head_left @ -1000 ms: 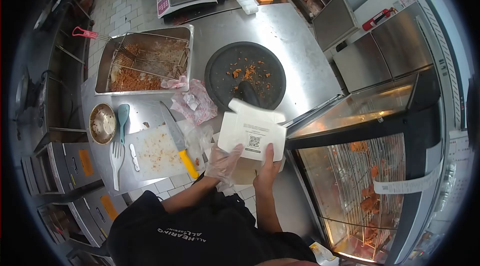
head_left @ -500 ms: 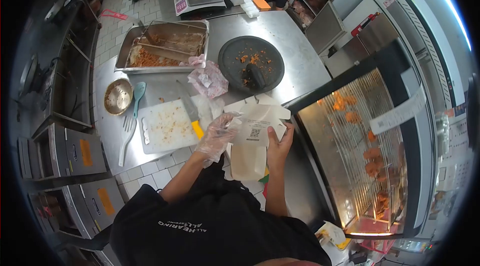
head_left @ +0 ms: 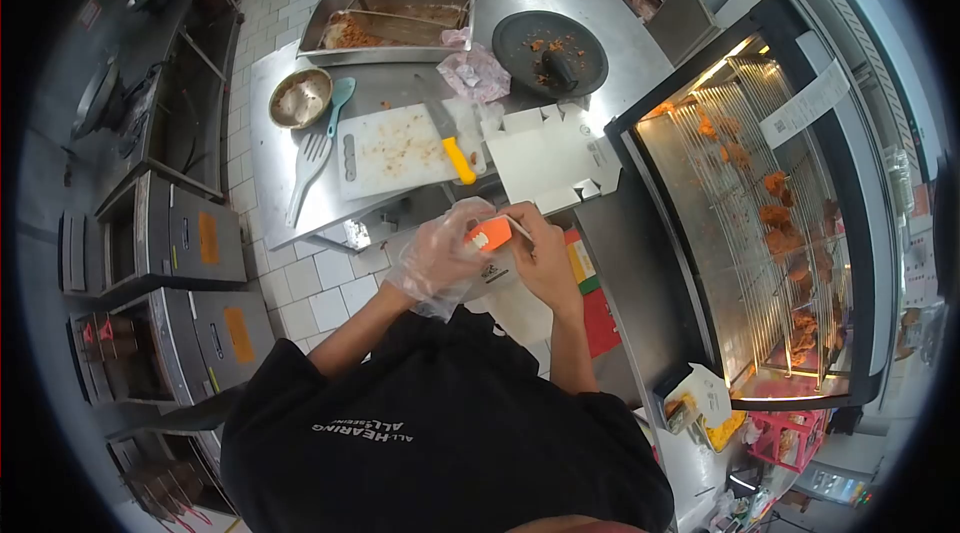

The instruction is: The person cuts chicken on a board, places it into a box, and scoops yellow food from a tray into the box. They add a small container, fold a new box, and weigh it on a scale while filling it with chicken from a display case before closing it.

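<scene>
A partly folded paper food box [head_left: 520, 305] is between my two hands, in front of my chest. Its orange end [head_left: 491, 233] faces up, and printing shows on a pale panel below. My left hand [head_left: 437, 251], in a clear plastic glove, is closed on the box's left side. My bare right hand [head_left: 546, 258] grips the right side, fingers bent around the edge. Parts of the box are hidden by both hands. Just beyond them lies a flattened white box [head_left: 545, 158] on the steel table, close to a knife with a yellow handle [head_left: 459, 162].
A white cutting board [head_left: 395, 148] with crumbs lies left of the knife. Farther back are a metal tray [head_left: 385, 55], a round dark board [head_left: 525, 33], a metal bowl [head_left: 300, 99] and a slotted white spatula [head_left: 309, 178]. A lit glass cabinet [head_left: 690, 233] with fried food stands right.
The box in my hands has been folded up and turned, bringing an orange end into view. A flattened box now shows on the table beyond. My view has tilted down.
</scene>
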Action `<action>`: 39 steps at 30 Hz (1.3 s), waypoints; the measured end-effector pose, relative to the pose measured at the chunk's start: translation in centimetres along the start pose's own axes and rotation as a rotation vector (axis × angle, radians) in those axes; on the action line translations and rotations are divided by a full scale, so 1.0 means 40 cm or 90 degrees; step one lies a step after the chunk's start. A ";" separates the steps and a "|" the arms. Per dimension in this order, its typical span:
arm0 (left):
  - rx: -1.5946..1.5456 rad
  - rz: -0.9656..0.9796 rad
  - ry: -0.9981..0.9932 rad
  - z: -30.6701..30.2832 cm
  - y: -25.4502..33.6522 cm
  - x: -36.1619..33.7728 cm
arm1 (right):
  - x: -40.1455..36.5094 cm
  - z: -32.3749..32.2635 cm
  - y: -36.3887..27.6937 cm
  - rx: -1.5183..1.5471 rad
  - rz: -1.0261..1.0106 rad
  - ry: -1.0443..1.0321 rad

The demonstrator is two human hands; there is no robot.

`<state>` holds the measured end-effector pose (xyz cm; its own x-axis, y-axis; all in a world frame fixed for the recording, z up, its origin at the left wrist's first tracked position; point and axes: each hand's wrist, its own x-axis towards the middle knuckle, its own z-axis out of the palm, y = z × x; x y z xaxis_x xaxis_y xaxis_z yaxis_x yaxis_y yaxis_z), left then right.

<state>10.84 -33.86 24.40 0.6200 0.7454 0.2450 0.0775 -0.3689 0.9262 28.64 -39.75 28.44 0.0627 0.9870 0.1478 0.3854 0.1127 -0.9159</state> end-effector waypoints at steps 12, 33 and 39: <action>-0.049 -0.044 0.228 -0.144 0.072 -0.236 | -0.017 0.227 -0.054 0.213 -0.042 -0.087; 0.023 -0.010 0.401 -0.682 0.069 -0.714 | 0.037 0.878 -0.386 -0.105 -0.302 -0.243; -0.024 -0.183 0.530 -0.767 -0.003 -0.872 | 0.056 0.993 -0.387 -0.028 -0.227 -0.056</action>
<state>-34.77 -42.78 24.54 -0.1914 0.9746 0.1161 0.1082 -0.0967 0.9894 -13.73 -34.75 28.12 -0.1614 0.8930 0.4201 0.4082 0.4480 -0.7954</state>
